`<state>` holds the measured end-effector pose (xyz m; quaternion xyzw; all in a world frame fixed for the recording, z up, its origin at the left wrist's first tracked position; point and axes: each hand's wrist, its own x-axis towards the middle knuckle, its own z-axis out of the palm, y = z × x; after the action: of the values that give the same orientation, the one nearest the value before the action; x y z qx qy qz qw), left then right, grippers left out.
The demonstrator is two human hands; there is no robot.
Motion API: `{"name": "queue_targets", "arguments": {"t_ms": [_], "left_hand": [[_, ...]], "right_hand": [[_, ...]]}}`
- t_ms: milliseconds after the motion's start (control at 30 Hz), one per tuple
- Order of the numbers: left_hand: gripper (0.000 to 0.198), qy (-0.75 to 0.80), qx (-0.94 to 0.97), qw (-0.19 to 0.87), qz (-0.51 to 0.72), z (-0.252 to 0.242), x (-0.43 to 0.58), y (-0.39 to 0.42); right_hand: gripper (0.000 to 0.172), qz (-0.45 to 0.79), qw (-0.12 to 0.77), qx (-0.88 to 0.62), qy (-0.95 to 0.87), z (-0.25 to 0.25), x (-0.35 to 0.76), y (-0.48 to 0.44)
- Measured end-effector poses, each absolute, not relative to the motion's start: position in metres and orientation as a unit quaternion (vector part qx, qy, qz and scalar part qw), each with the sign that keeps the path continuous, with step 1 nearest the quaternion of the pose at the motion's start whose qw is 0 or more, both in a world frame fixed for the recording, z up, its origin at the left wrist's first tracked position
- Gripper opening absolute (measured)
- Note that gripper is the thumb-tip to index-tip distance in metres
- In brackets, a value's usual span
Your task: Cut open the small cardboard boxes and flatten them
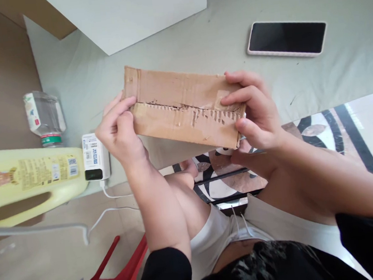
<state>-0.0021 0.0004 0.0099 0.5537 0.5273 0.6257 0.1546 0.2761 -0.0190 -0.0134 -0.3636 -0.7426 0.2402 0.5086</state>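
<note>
A brown cardboard box (175, 88) is held up between both hands, tilted slightly down to the right. Its upper face has a ragged torn seam along the middle, where corrugated ridges show. My left hand (119, 129) grips the left end, with the index finger and thumb at the edge. At the right end, my right hand (254, 109) clasps the box, two fingers on top and the thumb near the lower corner. The undersides of the box and the fingers beneath it are hidden.
A phone (287, 38) lies on the pale cloth (347, 67) at right. On the left are a clear bottle (47, 116), a yellow jug (32, 181) and a white power bank (95, 157) with a cable. A white box (141, 16) stands at the back; a red chair (120, 269) is below left.
</note>
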Motion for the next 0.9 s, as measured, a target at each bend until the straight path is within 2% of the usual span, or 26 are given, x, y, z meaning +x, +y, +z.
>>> {"name": "queue_targets", "arguments": {"t_ms": [233, 433, 533, 700, 800, 900], "left_hand": [[0.037, 0.532, 0.577, 0.165, 0.597, 0.006, -0.005, -0.006], [0.034, 0.55, 0.526, 0.127, 0.636, 0.011, 0.012, -0.002], [0.031, 0.565, 0.508, 0.118, 0.639, 0.012, 0.015, 0.001], [0.028, 0.576, 0.419, 0.169, 0.682, 0.014, 0.005, 0.007], [0.026, 0.573, 0.326, 0.217, 0.72, 0.016, -0.002, 0.013], [0.025, 0.563, 0.293, 0.262, 0.727, 0.016, -0.004, 0.014]], "right_hand": [[0.044, 0.25, 0.509, -0.338, -0.751, -0.01, 0.278, -0.019], [0.043, 0.31, 0.528, -0.326, -0.72, -0.008, 0.276, -0.022], [0.048, 0.335, 0.539, -0.35, -0.689, -0.012, 0.276, -0.019], [0.063, 0.375, 0.5, -0.455, -0.635, -0.018, 0.281, -0.012], [0.061, 0.425, 0.455, -0.49, -0.61, -0.018, 0.283, -0.009], [0.059, 0.506, 0.413, -0.461, -0.601, -0.015, 0.281, -0.011]]}}
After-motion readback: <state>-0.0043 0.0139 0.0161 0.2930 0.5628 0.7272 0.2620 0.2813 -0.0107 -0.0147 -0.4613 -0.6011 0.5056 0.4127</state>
